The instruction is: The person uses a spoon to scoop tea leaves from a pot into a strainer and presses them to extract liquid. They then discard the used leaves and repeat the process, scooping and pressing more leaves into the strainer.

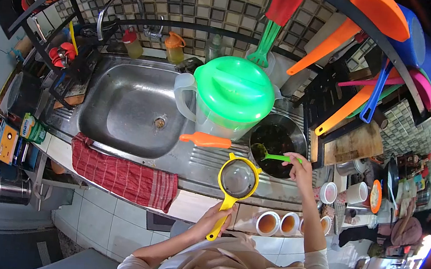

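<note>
My left hand [210, 219] is closed around the handle of a yellow strainer [254, 182], whose fine mesh is over the counter edge. In my right hand [300, 169] is the handle of a green ladle [277, 157]. The ladle's bowl dips into a metal pot [305, 138] of dark liquid with what looks like leaves in it. Beside the pot stands a large clear pitcher [183, 97] with a green lid [236, 87]. An orange-handled utensil [207, 140] lies in front of the pitcher. Several cups of orange-brown liquid, including one cup [267, 223], line the counter's front edge.
A steel sink [123, 109] is at left, with a red cloth [122, 172] over its front edge. Bottles [174, 48] stand behind it. Utensils such as an orange ladle [318, 53] hang overhead at right. White cups [328, 192] stand right of my arm. Another person [408, 228] is at far right.
</note>
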The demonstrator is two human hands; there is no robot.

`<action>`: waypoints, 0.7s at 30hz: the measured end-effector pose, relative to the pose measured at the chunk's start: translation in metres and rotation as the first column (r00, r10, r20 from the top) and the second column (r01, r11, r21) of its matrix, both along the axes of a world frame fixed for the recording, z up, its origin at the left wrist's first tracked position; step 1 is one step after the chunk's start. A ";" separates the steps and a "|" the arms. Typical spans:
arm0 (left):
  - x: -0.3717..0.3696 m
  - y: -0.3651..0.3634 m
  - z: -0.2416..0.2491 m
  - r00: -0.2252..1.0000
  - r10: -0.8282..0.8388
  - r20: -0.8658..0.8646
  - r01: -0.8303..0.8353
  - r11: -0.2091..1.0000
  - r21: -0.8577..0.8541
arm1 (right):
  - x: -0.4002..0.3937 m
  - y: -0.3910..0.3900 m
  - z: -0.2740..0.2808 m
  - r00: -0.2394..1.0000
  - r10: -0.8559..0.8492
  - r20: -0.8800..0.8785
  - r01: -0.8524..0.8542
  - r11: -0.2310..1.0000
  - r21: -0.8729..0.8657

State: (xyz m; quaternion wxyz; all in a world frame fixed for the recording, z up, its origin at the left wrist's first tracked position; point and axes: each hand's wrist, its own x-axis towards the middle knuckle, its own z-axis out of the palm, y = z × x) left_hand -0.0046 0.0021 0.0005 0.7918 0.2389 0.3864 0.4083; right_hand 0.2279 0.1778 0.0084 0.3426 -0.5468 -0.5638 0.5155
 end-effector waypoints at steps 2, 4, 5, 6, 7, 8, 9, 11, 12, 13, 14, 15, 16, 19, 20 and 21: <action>0.000 0.000 0.001 1.000 -0.001 -0.001 0.001 1.000 -0.019 | 0.001 0.000 0.005 0.997 -0.037 -0.064 0.036 0.999 -0.018; -0.001 0.000 0.001 1.000 -0.004 -0.010 0.004 1.000 -0.013 | 0.003 -0.001 0.007 0.994 -0.055 -0.096 0.052 0.998 -0.030; -0.001 0.000 0.001 1.000 -0.008 -0.020 0.008 1.000 -0.007 | 0.004 -0.001 0.009 0.989 -0.073 -0.130 0.068 0.997 -0.043; -0.001 0.000 0.001 1.000 -0.008 -0.020 0.008 1.000 -0.006 | 0.005 -0.001 0.010 0.989 -0.074 -0.130 0.069 0.997 -0.042; -0.001 0.000 0.000 1.000 -0.007 -0.021 0.007 1.000 -0.002 | 0.005 -0.002 0.011 0.985 -0.092 -0.144 0.085 0.995 -0.054; -0.001 0.000 0.000 1.000 -0.006 -0.023 0.006 1.000 0.002 | 0.006 -0.002 0.012 0.981 -0.111 -0.158 0.102 0.993 -0.066; -0.002 0.000 0.001 1.000 -0.009 -0.024 0.009 1.000 0.003 | 0.007 -0.003 0.012 0.981 -0.114 -0.159 0.105 0.992 -0.065; -0.003 0.000 0.002 1.000 -0.025 -0.004 0.025 0.999 0.027 | 0.009 -0.005 0.012 0.976 -0.131 -0.176 0.125 0.991 -0.044; -0.003 0.001 0.002 0.999 -0.031 -0.005 0.032 0.999 0.027 | 0.010 -0.006 0.012 0.975 -0.137 -0.177 0.131 0.990 -0.044; -0.004 0.001 0.002 0.999 -0.039 -0.006 0.039 0.999 0.032 | 0.011 -0.007 0.012 0.976 -0.139 -0.167 0.137 0.990 -0.027; -0.004 0.001 0.002 0.999 -0.046 -0.007 0.046 0.998 0.037 | 0.012 -0.009 0.012 0.977 -0.141 -0.158 0.142 0.990 -0.010; -0.005 0.001 0.002 0.999 -0.052 -0.009 0.052 0.998 0.038 | 0.012 -0.010 0.011 0.976 -0.147 -0.159 0.147 0.989 -0.010; -0.005 0.001 0.003 0.998 -0.058 -0.012 0.059 0.997 0.041 | 0.013 -0.011 0.009 0.980 -0.147 -0.137 0.150 0.989 0.011; -0.006 0.002 0.003 0.998 -0.064 -0.015 0.065 0.996 0.054 | 0.015 -0.012 0.004 0.984 -0.150 -0.099 0.156 0.986 0.056; -0.006 0.002 0.002 0.998 -0.059 -0.012 0.060 0.996 0.060 | 0.016 -0.012 0.002 0.986 -0.148 -0.080 0.154 0.985 0.079; -0.006 0.002 0.003 0.998 -0.062 -0.015 0.063 0.996 0.065 | 0.018 -0.012 0.001 0.985 -0.151 -0.083 0.158 0.984 0.083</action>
